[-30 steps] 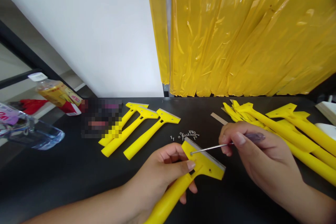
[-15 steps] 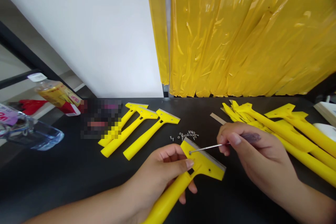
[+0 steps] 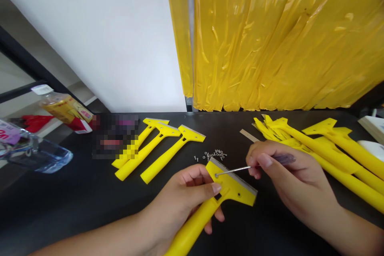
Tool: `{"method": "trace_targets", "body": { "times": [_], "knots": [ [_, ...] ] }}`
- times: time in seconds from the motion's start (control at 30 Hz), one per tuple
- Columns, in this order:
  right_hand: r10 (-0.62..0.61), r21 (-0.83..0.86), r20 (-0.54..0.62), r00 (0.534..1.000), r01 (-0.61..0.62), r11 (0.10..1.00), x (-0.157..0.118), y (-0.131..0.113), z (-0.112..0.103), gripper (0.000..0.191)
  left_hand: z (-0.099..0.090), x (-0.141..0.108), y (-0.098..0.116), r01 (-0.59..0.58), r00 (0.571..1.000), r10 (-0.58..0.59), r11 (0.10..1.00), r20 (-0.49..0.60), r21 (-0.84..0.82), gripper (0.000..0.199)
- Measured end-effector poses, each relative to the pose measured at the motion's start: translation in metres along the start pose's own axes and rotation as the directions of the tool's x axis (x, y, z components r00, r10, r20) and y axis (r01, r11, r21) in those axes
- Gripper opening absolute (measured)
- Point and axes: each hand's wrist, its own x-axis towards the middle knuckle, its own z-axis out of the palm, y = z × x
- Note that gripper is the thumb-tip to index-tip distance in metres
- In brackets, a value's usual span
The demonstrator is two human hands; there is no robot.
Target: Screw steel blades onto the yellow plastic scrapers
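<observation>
My left hand (image 3: 187,198) is closed around the head of a yellow scraper (image 3: 207,216), thumb on top and fingers beneath. A metal blade runs along the scraper's far edge. In my right hand (image 3: 288,176) is a screwdriver (image 3: 232,171) with a translucent dark handle. Its tip meets a screw (image 3: 216,175) in the scraper head's left hole. The right hole is a dark, bare opening. Just beyond the head lies a small heap of loose screws and nuts (image 3: 214,155).
Three bladed yellow scrapers (image 3: 171,150) lie left on the black table (image 3: 90,216). A pile of yellow scraper parts (image 3: 330,148) is at right, beside a thin flat strip (image 3: 248,135). Two bottles (image 3: 66,108) stand or lie at far left. A yellow plastic curtain (image 3: 270,40) hangs behind.
The right hand and screwdriver have shifted very slightly left, the shaft tilting a little; its tip stays at the same screw. The left hand still holds the scraper in place.
</observation>
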Motion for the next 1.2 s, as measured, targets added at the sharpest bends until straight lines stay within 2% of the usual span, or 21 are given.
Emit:
{"method": "trace_targets", "body": {
  "times": [0.3,0.4,0.5,0.57,0.7,0.8,0.9,0.97,1.03,1.2],
  "knots": [
    [-0.006,-0.022,-0.007,1.000,0.006,1.000,-0.001,0.002,0.000,0.024,-0.001,-0.001,0.000,-0.005,1.000,0.005,1.000,0.004,0.011,0.017],
    [-0.048,-0.085,0.007,0.999,0.049,0.995,0.000,-0.001,-0.002,0.023,-0.001,0.000,-0.001,-0.007,1.000,0.007,1.000,0.001,0.012,0.018],
    [-0.137,-0.198,0.081,0.987,0.151,0.968,0.000,-0.012,-0.003,0.017,-0.002,0.000,-0.004,-0.020,1.000,0.020,1.000,0.001,0.024,0.021],
    [-0.215,-0.275,0.182,0.960,0.260,0.926,0.001,-0.024,-0.002,0.015,-0.002,0.000,-0.006,-0.041,0.999,0.041,0.998,0.005,0.045,0.023],
    [-0.388,-0.391,0.358,0.849,0.514,0.764,0.000,-0.043,0.006,0.018,-0.001,0.001,-0.010,-0.073,0.997,0.073,0.993,-0.003,0.093,0.027],
    [-0.425,-0.516,0.399,0.812,0.582,0.628,-0.006,-0.047,0.009,0.020,-0.001,0.001,-0.009,-0.095,0.995,0.097,0.989,-0.014,0.112,0.027],
    [-0.426,-0.602,0.445,0.788,0.615,0.510,-0.013,-0.048,0.008,0.030,-0.001,0.000,-0.005,-0.134,0.990,0.139,0.982,-0.032,0.130,0.027],
    [-0.434,-0.662,0.443,0.784,0.613,0.432,-0.015,-0.049,0.007,0.028,-0.003,0.000,0.000,-0.176,0.981,0.186,0.972,-0.050,0.155,0.026],
    [-0.438,-0.731,0.402,0.804,0.570,0.375,-0.015,-0.049,0.008,0.018,-0.004,0.000,0.005,-0.227,0.966,0.246,0.954,-0.078,0.194,0.025],
    [-0.412,-0.814,0.314,0.855,0.466,0.346,-0.014,-0.045,0.013,0.013,-0.009,0.000,0.017,-0.337,0.910,0.388,0.897,-0.144,0.286,0.024]
  ]
}}
